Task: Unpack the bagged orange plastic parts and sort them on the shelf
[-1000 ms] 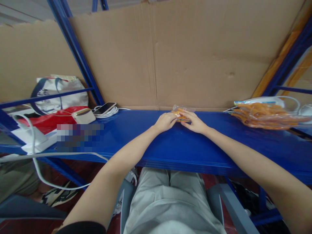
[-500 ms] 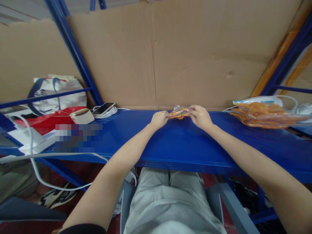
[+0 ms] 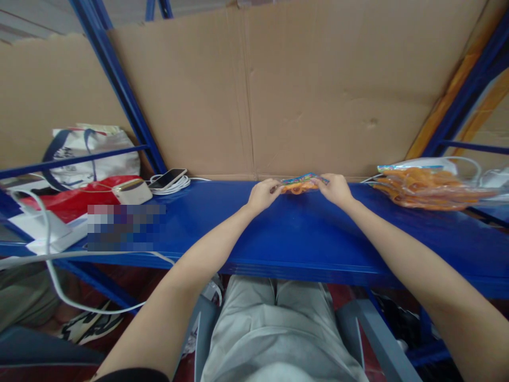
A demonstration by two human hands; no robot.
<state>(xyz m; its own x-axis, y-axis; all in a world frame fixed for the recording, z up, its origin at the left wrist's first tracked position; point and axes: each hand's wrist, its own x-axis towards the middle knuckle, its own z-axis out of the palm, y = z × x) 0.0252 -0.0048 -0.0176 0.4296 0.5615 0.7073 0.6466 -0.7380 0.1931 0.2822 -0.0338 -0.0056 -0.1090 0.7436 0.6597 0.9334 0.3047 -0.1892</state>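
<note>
Shifted right hand slightly outward from left hand since the earlier frame; pinched orange packet at both ends, held lengthwise between them, about equally near each

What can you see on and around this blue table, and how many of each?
packet: one, orange with blue edge, between the hands
pile: one, orange in clear plastic, right end
phone: one, dark screen, on white cable at left
cable: one coil, white, under phone
tote: one, white and navy, far left
table: one, blue, centre
cardboard: brown, behind table
left hand: one, bare, at packet's left
right hand: one, bare, at packet's right
</note>
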